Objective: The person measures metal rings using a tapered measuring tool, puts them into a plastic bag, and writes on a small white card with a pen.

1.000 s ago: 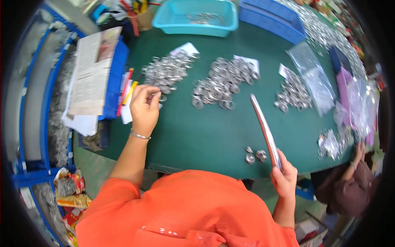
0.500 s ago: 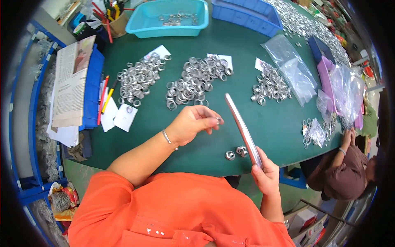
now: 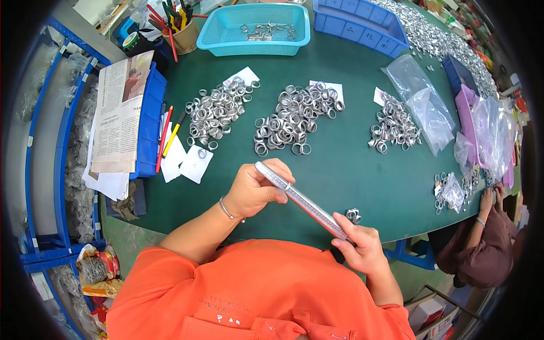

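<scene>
The left hand point(image 3: 252, 190) now has its fingers curled around the narrow end of a tapered silver stick point(image 3: 314, 209), thumb on the near side, with a ring point(image 3: 288, 187) around the stick right at those fingertips. One second ago this hand was at the left pile of rings point(image 3: 218, 110); half a second ago it pinched a ring in the air, apart from the stick. The right hand point(image 3: 362, 246) grasps the thick end, as in both earlier frames, its thumb and fingers closed on it. The stick itself has tipped over: it stood much steeper before, its narrow end clear of the left fingers, and now slopes from the right fingers up to the left ones, graduated face showing. Just beyond the right fingers, a small cluster of rings point(image 3: 353, 215) lies on the green table point(image 3: 226, 161); half a second ago a separate ring showed beside it, but whether that one is now hidden cannot be told. Ahead of the left fingers sits the middle pile of rings point(image 3: 294, 119), apparently unchanged. Off to their left, the white card point(image 3: 196, 164) bearing one ring lies in full view, though the hand mostly covered it a second ago.
</scene>
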Demonstrator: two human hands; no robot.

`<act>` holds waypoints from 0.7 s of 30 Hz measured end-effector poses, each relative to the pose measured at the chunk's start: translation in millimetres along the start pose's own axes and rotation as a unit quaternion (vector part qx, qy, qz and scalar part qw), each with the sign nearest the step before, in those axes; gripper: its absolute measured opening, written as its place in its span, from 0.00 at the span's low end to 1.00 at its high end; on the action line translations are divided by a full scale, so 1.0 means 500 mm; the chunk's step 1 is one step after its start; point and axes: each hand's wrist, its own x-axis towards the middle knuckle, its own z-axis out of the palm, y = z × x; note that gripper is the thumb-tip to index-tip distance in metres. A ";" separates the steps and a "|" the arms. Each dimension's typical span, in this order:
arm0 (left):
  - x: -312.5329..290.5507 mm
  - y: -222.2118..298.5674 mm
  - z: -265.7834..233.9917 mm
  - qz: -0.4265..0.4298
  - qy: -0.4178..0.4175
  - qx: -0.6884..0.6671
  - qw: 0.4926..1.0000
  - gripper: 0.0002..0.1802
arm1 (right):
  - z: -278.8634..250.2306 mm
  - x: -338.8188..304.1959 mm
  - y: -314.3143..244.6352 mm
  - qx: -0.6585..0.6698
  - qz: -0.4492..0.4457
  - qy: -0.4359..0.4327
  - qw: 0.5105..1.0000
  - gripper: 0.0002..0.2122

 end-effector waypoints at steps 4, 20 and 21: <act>-0.006 0.004 -0.012 0.050 -0.020 0.089 0.995 0.17 | 0.000 0.007 0.000 -0.032 -0.032 -0.004 0.999 0.24; -0.024 0.101 -0.186 0.194 0.318 0.607 0.702 0.17 | -0.030 -0.055 0.036 0.244 0.226 0.009 0.943 0.22; -0.021 0.100 -0.183 0.215 0.321 0.614 0.688 0.16 | -0.028 -0.057 0.039 0.234 0.222 0.032 0.946 0.22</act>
